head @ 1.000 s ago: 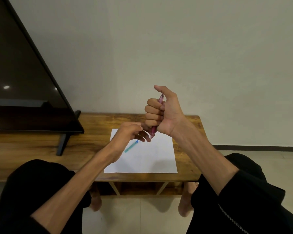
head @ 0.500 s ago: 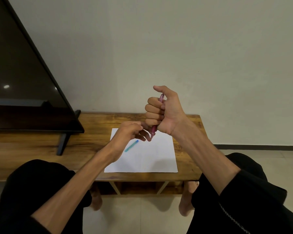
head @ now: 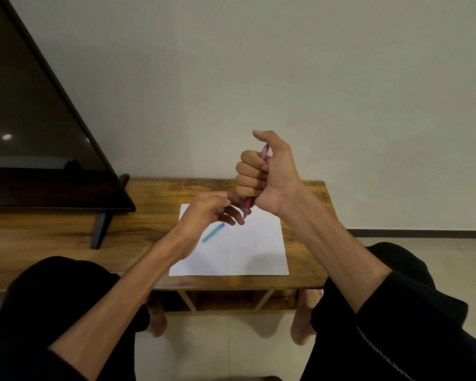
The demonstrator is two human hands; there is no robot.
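Note:
My right hand [head: 272,177] is raised above the table and grips a pink pen [head: 248,206] upright in its fist, thumb pointing up. The pen's tip pokes out below the fist and its top shows beside the thumb. My left hand [head: 206,213] hovers just below and left of the fist, fingers loosely curled and spread, fingertips right by the pen's tip. Nothing shows in its grasp. Under the hands a white sheet of paper [head: 245,251] lies on the wooden table [head: 149,215]. A teal pen [head: 213,232] with a blue end rests on the sheet.
A large dark TV screen [head: 25,133] stands on the table's left part on a black foot [head: 102,229]. A plain wall is behind the table. My knees in black cloth and my bare feet are at the table's near edge.
The fingers of my left hand have loosened and spread a little at the pink pen's tip. My right hand holds the pen as before.

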